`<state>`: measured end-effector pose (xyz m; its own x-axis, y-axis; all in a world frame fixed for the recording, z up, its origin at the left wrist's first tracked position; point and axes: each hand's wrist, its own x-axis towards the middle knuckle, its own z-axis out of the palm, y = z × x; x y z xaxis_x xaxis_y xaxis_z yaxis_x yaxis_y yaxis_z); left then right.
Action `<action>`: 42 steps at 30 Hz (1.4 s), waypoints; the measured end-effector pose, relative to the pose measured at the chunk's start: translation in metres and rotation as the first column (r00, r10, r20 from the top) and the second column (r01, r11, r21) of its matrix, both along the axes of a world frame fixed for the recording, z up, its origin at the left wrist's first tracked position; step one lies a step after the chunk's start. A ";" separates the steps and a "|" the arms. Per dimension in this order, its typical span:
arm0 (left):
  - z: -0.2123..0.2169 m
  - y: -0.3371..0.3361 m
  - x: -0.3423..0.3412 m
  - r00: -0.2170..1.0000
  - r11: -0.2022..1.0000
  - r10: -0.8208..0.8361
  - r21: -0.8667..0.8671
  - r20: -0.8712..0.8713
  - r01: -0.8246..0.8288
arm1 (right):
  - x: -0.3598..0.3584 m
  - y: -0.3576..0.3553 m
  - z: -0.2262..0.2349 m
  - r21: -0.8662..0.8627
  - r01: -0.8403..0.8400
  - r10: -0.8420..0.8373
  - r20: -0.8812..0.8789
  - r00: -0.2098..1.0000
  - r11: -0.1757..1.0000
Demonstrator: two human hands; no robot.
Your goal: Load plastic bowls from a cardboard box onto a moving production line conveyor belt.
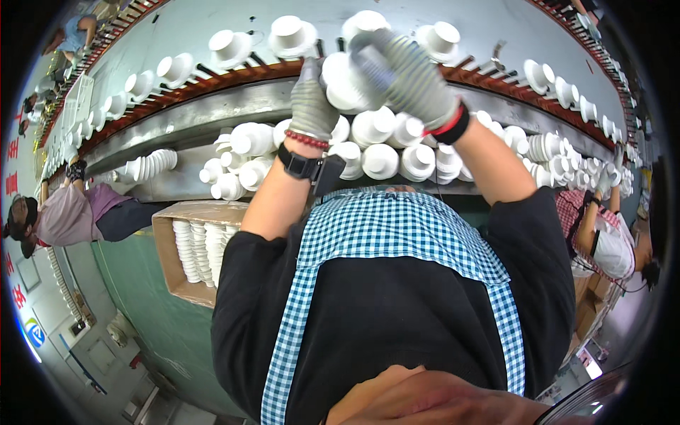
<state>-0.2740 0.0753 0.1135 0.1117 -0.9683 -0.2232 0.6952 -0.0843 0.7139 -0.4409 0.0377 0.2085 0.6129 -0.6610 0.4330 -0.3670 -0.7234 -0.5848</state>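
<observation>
1. The left hand [314,106], in a pale grey striped knit glove, grasps the left side of a white, smooth, round flanged piece [345,83].
2. The right hand [414,78], gloved alike, lies over the right side of that piece; it is blurred, so I cannot tell how firmly its fingers close.
3. The piece is between the two hands, in front of a long, pale grey-blue work surface [191,28].
4. A reddish-brown edging strip [269,71] with short dark pegs [207,71] runs along the near side of this surface, and white hat-shaped pieces [230,48] stand in a row by it.
5. Nearer the body, a grey metal ledge [198,106] borders a heap of similar white pieces [379,161]; a nested stack [152,165] lies to the left.
6. An open brown cardboard box [167,237] at the left holds columns of nested white pieces, above a green floor [142,283].
7. One co-worker [67,212] is at the far left, another [616,248] at the far right.
8. Large red characters [12,184] mark the left wall, with a round blue-and-white emblem [33,333] below them.
</observation>
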 end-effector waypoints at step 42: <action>-0.098 -0.057 -0.061 0.476 0.987 0.098 -0.022 0.874 -0.162 | -0.004 -0.129 -0.076 -0.110 0.169 -0.202 -0.547 0.813 0.979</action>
